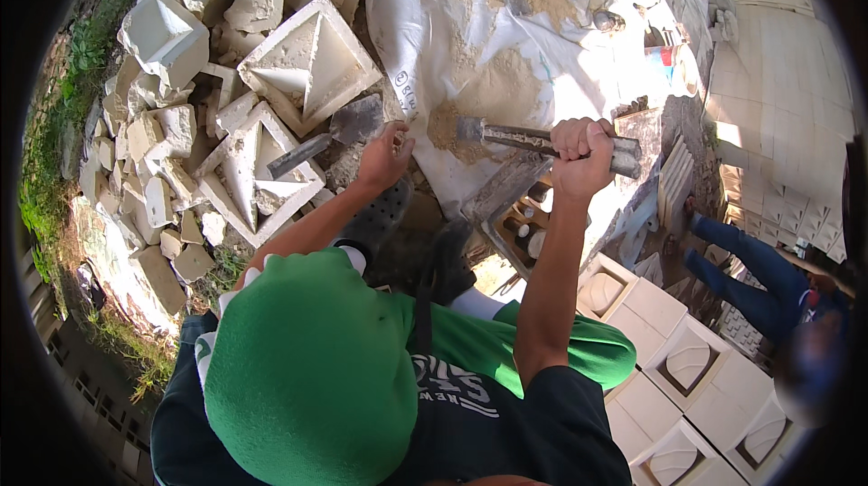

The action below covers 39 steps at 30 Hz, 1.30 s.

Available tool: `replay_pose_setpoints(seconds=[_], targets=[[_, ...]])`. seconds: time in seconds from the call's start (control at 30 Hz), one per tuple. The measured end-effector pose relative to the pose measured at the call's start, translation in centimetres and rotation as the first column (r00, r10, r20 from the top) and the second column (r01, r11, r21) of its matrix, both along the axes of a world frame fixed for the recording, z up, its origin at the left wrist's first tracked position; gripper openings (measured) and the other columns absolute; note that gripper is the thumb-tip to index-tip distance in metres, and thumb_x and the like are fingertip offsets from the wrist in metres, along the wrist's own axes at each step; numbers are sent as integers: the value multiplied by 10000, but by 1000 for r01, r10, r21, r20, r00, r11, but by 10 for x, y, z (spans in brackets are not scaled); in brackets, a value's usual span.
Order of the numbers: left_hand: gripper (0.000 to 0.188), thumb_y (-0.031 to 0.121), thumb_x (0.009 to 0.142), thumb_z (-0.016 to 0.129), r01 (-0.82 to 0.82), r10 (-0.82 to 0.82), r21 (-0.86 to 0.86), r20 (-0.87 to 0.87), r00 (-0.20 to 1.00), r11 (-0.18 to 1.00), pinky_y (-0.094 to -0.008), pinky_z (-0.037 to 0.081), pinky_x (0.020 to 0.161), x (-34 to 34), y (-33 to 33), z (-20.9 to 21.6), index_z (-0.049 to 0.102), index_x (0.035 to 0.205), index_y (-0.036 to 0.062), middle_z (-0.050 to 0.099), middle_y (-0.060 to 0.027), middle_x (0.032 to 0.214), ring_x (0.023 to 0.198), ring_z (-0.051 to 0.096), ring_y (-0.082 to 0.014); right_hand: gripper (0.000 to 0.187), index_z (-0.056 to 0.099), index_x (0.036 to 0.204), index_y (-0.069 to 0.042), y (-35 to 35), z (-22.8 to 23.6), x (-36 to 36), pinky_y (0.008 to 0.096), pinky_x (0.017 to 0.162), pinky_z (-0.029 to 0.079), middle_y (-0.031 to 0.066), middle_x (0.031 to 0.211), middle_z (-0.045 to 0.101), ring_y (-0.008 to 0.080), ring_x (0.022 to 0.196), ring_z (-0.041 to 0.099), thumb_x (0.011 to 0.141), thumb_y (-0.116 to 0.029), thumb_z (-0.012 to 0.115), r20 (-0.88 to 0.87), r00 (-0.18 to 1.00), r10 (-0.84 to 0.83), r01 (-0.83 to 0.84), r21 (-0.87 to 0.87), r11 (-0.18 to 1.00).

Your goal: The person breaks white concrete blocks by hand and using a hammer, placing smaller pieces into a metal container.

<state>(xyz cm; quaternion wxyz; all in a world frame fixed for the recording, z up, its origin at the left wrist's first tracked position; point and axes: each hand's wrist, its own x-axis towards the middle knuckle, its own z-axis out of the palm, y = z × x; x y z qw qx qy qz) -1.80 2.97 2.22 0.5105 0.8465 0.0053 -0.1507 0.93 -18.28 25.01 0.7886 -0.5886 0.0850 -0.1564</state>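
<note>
My right hand [583, 153] is closed around a long grey bar-like tool [515, 137]. It lies nearly level, its blunt pale end to the left above the sand. My left hand [386, 157] is by the edge of a white sheet, its fingers loosely curled with a gap between thumb and forefinger. I see nothing between them. Close beside it, a trowel-like tool with a flat grey blade [358, 119] and a straight handle [299, 157] rests on pale cast blocks. One block [310, 66] is square with raised triangular faces; another [260, 177] lies nearer.
Broken cast pieces [163, 138] heap up at left. A white sheet [407, 43] carries sand [502, 88]. A crate of bottles [506, 237] stands below my right hand. Patterned cast blocks [646, 319] line the lower right, near another person's jeans [750, 269]. My shoe [375, 215] is below my left hand.
</note>
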Motion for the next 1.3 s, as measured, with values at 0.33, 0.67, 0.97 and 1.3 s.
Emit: replay_pose_setpoints(seconds=[0.33, 0.67, 0.97, 1.3], targets=[[298, 233, 809, 636, 47, -45, -23, 93, 995, 999, -407, 495, 713, 1, -5, 0, 576, 1034, 48, 599, -144, 1047, 799, 626, -307, 294, 264, 563, -120, 7, -58, 6, 291, 466, 262, 2, 480, 257, 122, 435, 255, 800, -100, 435, -54, 937, -344, 342, -48, 938], [295, 224, 820, 627, 28, -29, 5, 162, 986, 1000, -344, 495, 665, 1, -3, -5, 581, 1046, 40, 590, -119, 1108, 775, 614, -240, 300, 266, 548, -137, -19, 29, 2, 275, 434, 227, -18, 456, 245, 99, 408, 203, 799, -156, 430, 91, 993, -77, 80, -40, 996], [285, 228, 813, 634, 10, -12, 10, 163, 986, 1000, -341, 497, 667, 3, -3, 3, 606, 1013, 27, 611, -119, 1051, 778, 615, -229, 295, 268, 598, -117, 20, -50, -2, 262, 477, 250, -13, 529, 287, 92, 480, 274, 813, -52, 460, -52, 997, -65, 59, -106, 993], [276, 210, 808, 645, 1, 5, -33, 175, 985, 999, -376, 499, 694, 1, -2, -1, 594, 998, 16, 609, -132, 1045, 771, 618, -275, 222, 333, 622, -119, -25, 14, -18, 253, 409, 239, -33, 499, 286, 76, 402, 233, 808, -65, 442, 85, 960, -268, 273, -54, 960]])
